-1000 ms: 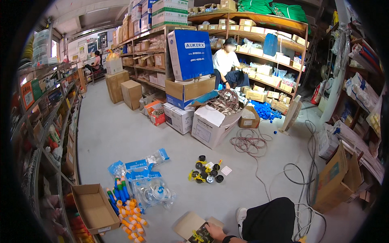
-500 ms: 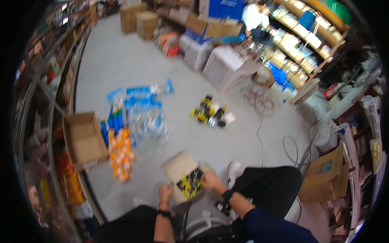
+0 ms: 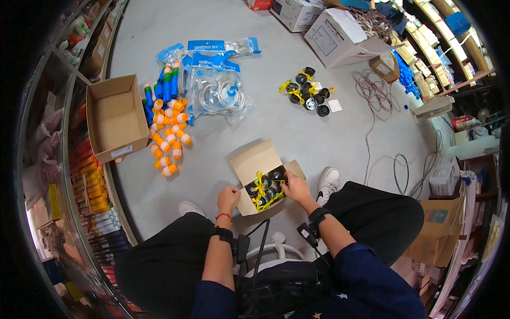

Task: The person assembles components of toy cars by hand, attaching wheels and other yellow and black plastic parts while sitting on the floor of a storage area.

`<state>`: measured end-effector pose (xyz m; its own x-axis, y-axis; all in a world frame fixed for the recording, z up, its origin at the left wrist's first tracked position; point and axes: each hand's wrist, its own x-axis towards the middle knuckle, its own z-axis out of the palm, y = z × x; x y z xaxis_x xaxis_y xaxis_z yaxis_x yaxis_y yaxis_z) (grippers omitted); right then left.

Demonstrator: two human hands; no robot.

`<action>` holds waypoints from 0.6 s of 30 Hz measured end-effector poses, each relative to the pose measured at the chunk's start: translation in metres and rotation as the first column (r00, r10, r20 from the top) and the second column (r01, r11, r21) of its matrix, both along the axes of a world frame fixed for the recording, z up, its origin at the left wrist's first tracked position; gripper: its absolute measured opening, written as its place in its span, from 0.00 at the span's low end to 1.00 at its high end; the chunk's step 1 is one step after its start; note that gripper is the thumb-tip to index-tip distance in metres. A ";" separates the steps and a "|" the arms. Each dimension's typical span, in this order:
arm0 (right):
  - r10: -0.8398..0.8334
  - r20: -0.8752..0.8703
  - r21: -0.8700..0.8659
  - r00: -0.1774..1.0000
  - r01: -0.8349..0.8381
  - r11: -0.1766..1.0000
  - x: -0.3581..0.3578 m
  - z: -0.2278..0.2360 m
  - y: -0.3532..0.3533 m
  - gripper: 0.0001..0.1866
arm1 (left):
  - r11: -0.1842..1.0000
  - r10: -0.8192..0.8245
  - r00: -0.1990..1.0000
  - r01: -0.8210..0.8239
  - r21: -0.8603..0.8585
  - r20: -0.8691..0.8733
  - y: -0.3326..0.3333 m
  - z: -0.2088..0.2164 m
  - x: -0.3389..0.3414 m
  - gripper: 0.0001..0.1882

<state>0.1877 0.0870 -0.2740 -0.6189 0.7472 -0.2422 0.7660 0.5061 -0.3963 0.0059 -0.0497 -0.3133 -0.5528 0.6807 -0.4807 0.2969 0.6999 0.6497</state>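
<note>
A small open cardboard box [image 3: 257, 159] stands on the floor between my feet, its flaps folded out. Inside it lie several black round pieces [image 3: 266, 181] with yellow straps or cords. My left hand [image 3: 228, 199] is closed at the box's left edge and appears to pinch the cardboard. Over the right side reaches my right hand [image 3: 296, 187], fingers bent in among the black pieces; what they grip is partly hidden. Farther off on the floor is a loose group of similar black round pieces [image 3: 311, 104] with yellow straps, a small white card [image 3: 334, 105] beside it.
To the left are an empty cardboard tray [image 3: 122, 154], orange-and-white fittings [image 3: 177, 150], blue tubes [image 3: 167, 87] and clear packs of hoses [image 3: 218, 95]. Stocked shelving [image 3: 90, 175] lines the left side. Cables [image 3: 374, 95] lie right, near a white carton [image 3: 340, 40].
The view has tipped downward, so the floor items sit higher in the picture, and it is sharper. Both hands remain at the box; my right fingers still reach over its right side.
</note>
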 end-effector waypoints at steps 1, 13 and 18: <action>0.004 -0.005 0.000 1.000 -0.004 1.000 -0.002 -0.010 0.000 0.16 | 1.000 -0.007 0.999 0.006 0.020 0.033 0.001 0.003 -0.002 0.09; -0.187 0.028 -0.039 0.982 0.188 0.981 -0.025 -0.027 -0.010 0.28 | 0.997 0.011 0.996 -0.018 0.074 0.084 -0.003 0.004 -0.005 0.09; -0.182 0.099 0.015 0.978 0.182 0.983 -0.028 -0.026 -0.010 0.28 | 0.999 0.015 0.996 -0.019 0.049 0.084 -0.005 0.006 -0.005 0.09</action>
<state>0.1594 0.0769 -0.3003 -0.4457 0.8468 -0.2904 0.8808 0.3569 -0.3111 0.0007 -0.0550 -0.3074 -0.5235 0.6959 -0.4916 0.2283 0.6704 0.7059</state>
